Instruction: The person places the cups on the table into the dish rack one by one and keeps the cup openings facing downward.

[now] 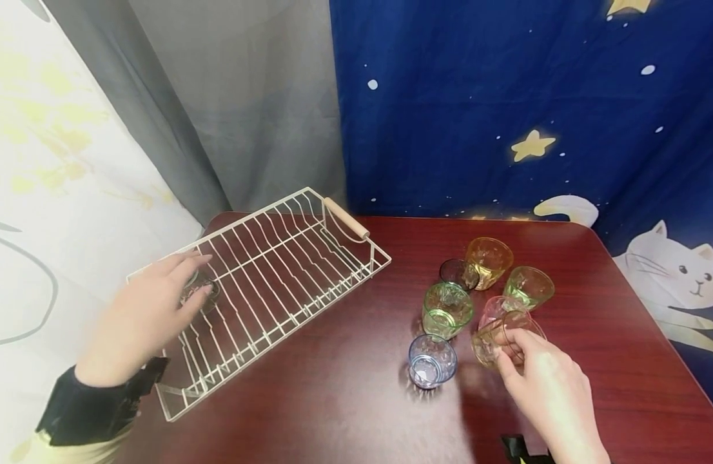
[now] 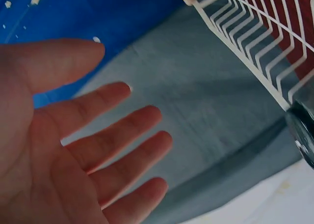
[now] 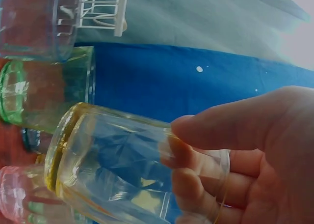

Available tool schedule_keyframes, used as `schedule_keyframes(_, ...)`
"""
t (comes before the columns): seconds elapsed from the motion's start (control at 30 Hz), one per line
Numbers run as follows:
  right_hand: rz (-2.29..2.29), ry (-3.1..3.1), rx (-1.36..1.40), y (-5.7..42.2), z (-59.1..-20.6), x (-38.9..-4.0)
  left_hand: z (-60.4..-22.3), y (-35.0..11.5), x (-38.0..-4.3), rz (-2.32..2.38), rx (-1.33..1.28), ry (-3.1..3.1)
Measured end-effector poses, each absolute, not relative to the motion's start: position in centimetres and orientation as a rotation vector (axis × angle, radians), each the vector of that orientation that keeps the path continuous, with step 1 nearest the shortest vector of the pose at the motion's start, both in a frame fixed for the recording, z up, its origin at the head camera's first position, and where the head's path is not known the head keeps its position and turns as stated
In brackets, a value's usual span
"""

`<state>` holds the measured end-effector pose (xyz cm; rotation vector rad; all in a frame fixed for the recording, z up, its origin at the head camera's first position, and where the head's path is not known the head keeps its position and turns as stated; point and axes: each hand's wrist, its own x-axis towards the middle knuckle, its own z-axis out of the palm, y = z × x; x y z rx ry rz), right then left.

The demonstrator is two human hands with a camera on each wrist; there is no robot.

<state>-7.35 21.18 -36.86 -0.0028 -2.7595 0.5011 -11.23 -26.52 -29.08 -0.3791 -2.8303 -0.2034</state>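
My right hand (image 1: 550,383) pinches a pale yellow glass (image 3: 117,160) by its rim, thumb on one side and fingers inside, and the glass is tilted. Part of a pink glass (image 1: 496,306) is hidden behind it. At the left, my left hand (image 1: 150,309) is over the end of a white wire dish rack (image 1: 263,309). Its fingers are spread and hold nothing in the left wrist view. A dark clear glass (image 1: 210,298) is in the rack by the left fingertips, partly covered by them in the head view.
Left of the right hand stand a blue glass (image 1: 432,370) and a green glass (image 1: 447,319). Behind are a dark glass (image 1: 467,277), an amber glass (image 1: 496,258) and a light green glass (image 1: 530,290). The rack has a wooden handle (image 1: 346,218). Curtains (image 1: 426,116) hang behind the table (image 1: 333,393).
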Motion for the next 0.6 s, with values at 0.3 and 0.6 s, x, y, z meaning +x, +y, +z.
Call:
schedule_keyframes(0.3,0.564,-2.590,0.042,19.9,-35.4,-8.0,-30.0,-22.0,-9.7,-0.253,-0.356,-2.685)
schedule_keyframes(0.6,0.687,-2.504,0.098,18.5,-35.7,-8.6,-31.9,-18.7,-9.0,-0.467,-0.316,-2.689)
